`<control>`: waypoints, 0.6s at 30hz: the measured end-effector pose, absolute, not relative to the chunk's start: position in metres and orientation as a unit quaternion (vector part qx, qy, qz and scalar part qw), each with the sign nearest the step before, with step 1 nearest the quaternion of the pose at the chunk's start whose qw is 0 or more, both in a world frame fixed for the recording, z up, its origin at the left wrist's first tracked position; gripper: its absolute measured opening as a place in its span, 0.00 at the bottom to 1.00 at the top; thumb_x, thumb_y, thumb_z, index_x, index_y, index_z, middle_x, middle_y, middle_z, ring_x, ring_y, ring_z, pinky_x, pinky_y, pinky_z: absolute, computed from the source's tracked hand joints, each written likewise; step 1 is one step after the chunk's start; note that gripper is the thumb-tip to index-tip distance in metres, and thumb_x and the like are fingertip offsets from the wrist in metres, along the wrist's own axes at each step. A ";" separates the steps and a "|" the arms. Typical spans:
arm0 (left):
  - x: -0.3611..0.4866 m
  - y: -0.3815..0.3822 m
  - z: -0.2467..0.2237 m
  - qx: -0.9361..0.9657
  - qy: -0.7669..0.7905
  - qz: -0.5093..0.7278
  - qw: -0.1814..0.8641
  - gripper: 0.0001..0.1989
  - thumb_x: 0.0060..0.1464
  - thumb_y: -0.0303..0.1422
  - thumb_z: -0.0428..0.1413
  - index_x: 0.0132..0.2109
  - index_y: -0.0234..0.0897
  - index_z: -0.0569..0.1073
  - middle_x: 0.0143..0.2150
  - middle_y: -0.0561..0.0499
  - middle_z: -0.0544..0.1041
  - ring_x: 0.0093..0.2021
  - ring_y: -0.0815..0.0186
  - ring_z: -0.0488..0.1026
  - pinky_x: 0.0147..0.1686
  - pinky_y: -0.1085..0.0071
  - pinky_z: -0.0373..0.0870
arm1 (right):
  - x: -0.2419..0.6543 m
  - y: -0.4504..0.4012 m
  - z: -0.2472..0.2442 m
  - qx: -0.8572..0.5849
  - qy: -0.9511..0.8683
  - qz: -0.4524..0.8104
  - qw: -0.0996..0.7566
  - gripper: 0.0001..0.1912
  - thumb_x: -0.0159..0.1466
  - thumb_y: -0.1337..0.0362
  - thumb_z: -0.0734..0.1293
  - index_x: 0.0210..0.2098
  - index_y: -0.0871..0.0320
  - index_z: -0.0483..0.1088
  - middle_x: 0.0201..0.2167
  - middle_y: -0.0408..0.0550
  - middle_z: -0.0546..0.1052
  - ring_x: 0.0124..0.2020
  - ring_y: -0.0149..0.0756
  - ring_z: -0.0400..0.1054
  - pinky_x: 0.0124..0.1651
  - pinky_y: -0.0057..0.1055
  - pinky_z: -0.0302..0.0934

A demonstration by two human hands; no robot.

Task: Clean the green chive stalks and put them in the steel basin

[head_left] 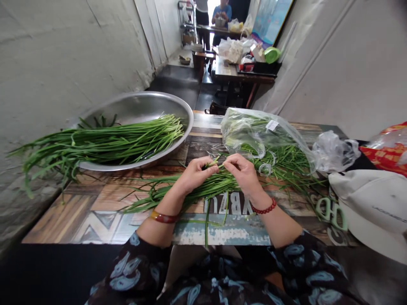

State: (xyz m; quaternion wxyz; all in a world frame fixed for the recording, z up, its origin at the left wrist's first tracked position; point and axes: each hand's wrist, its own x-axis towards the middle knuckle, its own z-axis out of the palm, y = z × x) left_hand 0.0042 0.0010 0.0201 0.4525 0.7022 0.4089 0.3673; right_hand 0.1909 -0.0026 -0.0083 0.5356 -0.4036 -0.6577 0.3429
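Wood-print tabletop (pixel 54 224) carries a loose bunch of garlic chives (pixel 152 197), light and limp, likely best held at the gathered end, where the left hand (pixel 195 174) and right hand (pixel 241 174) pinch them, fingers closed

Wood-print table top (pixel 95 216) is showing big printed letters (pixel 227 204), approx. "XBZU", upside down from the person's side. Green lettering (pixel 330 214) is looking like "GD", not certain. White label (pixel 272 125) on plastic bag (pixel 251 131) and small dark print (pixel 389 208) on white cap (pixel 375 207) are staying too small to read.
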 end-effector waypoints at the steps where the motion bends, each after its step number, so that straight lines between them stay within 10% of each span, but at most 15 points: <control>1: 0.004 0.001 0.020 0.699 0.409 0.368 0.456 0.16 0.56 0.41 0.57 0.27 0.32 0.73 0.27 0.53 0.69 0.31 0.69 0.64 0.34 0.73 0.62 | 0.188 -0.004 -0.010 -0.406 -0.624 0.389 0.543 0.05 0.63 0.62 0.68 0.30 0.55 0.73 0.31 0.43 0.74 0.34 0.32 0.67 0.39 0.31 0.60; 9: 0.005 0.002 0.018 0.704 0.405 0.365 0.455 0.14 0.55 0.39 0.57 0.27 0.32 0.73 0.27 0.54 0.69 0.31 0.69 0.64 0.36 0.72 0.61 | 0.191 0.003 -0.013 -0.412 -0.420 0.536 0.606 0.10 0.56 0.57 0.72 0.27 0.56 0.72 0.27 0.39 0.70 0.29 0.29 0.61 0.37 0.28 0.58; 18: 0.004 0.004 0.017 0.720 0.408 0.350 0.439 0.16 0.56 0.40 0.56 0.27 0.33 0.72 0.27 0.54 0.68 0.30 0.69 0.63 0.33 0.73 0.60 | 0.205 0.000 0.007 -0.397 -0.732 0.218 0.510 0.05 0.64 0.61 0.67 0.33 0.54 0.74 0.35 0.46 0.77 0.41 0.37 0.70 0.50 0.38 0.61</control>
